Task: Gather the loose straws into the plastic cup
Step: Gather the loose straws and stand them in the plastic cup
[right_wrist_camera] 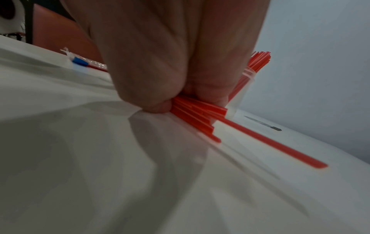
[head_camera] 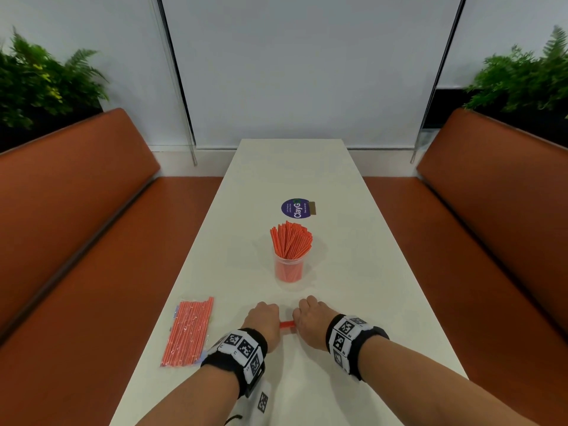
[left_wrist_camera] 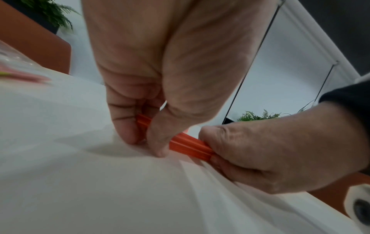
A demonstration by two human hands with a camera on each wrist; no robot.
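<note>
Both hands are down on the white tabletop (head_camera: 295,167) close to its near edge, gripping one small bundle of loose straws (head_camera: 286,324) between them. The left hand (head_camera: 263,324) has its fingers (left_wrist_camera: 124,126) and thumb curled and pinched around one end of the bundle. The right hand (head_camera: 310,324) is clamped on the other end, its fingers (right_wrist_camera: 210,93) and thumb pressing the straws against the surface. In the right wrist view the bundle fans out under the grip, and one straw (right_wrist_camera: 280,147) sticks out farther than the rest, lying flat. The plastic cup (head_camera: 289,269) stands upright along the tabletop's middle line, just beyond the hands, packed with upright straws. A sealed packet of straws (head_camera: 189,332) lies at the left edge, near the left hand. Past the cup lies a round purple sticker (head_camera: 295,208), perhaps a coaster; it is hard to tell.
</note>
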